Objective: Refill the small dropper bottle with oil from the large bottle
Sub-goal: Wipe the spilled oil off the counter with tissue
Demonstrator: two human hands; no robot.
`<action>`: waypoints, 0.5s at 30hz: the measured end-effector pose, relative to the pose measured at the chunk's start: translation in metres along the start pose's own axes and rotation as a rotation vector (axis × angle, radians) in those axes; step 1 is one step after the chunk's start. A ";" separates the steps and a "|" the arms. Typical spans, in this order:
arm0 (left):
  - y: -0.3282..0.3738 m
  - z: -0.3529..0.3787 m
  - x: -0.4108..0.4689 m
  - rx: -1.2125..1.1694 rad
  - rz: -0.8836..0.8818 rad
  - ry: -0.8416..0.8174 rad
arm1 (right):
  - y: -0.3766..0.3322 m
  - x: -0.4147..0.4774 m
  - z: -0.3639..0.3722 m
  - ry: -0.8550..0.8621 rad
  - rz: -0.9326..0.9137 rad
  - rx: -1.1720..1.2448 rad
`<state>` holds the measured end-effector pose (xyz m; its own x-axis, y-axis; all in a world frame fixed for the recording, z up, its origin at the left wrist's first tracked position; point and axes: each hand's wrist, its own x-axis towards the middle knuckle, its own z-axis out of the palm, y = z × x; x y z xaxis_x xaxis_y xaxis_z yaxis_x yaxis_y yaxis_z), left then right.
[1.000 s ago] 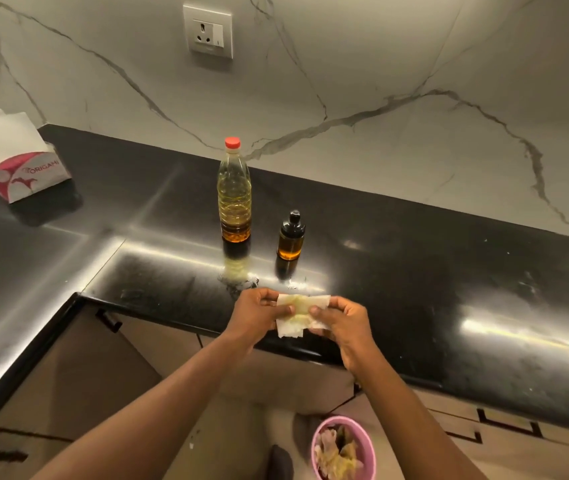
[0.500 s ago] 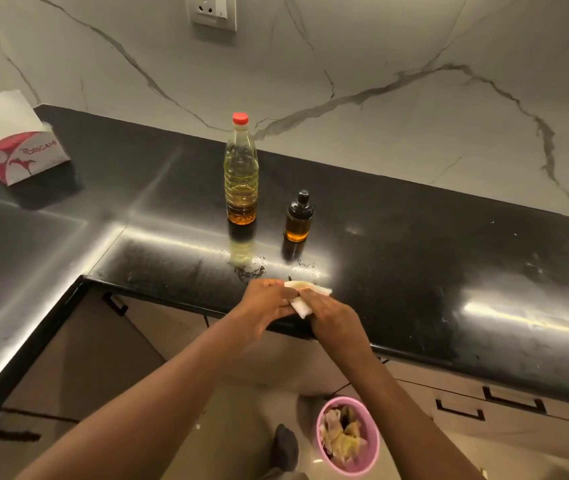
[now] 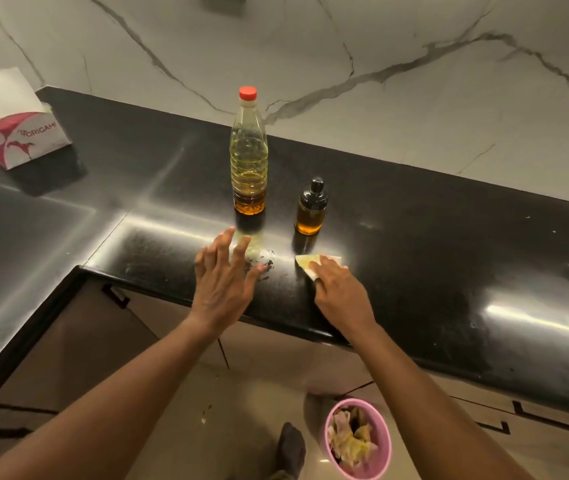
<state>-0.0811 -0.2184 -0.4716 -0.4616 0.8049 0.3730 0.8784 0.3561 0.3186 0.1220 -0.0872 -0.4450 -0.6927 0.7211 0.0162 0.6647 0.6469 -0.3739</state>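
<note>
The large clear oil bottle (image 3: 249,157) with a red cap stands upright on the black counter (image 3: 432,244), a little oil left at its bottom. To its right stands the small amber dropper bottle (image 3: 310,209), capped in black. My right hand (image 3: 336,289) presses a folded, oil-stained tissue (image 3: 310,262) flat onto the counter just in front of the dropper bottle. My left hand (image 3: 222,278) hovers with spread fingers over an oily smear (image 3: 264,259) in front of the large bottle, holding nothing.
A pink-and-white tissue box (image 3: 16,129) sits at the far left of the counter. A pink bin (image 3: 359,439) with used tissues stands on the floor below, beside my foot (image 3: 291,452). Cabinet drawers run under the counter edge.
Both hands held the tissue at the counter edge before. Now the left hand has let go and spread open, and the right hand has pushed the tissue forward onto the counter.
</note>
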 end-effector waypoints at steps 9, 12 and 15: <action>-0.036 0.021 0.010 0.064 -0.117 -0.237 | -0.019 0.013 0.036 0.207 0.042 0.034; -0.035 0.021 0.012 0.055 -0.192 -0.229 | -0.029 0.037 0.041 0.247 0.068 0.014; -0.034 0.024 0.018 0.031 -0.306 -0.253 | -0.050 0.047 0.054 0.167 0.046 0.074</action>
<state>-0.1161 -0.2046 -0.4969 -0.6608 0.7496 0.0376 0.7105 0.6085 0.3535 0.0411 -0.0993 -0.4754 -0.6020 0.7845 0.1487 0.6680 0.5968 -0.4446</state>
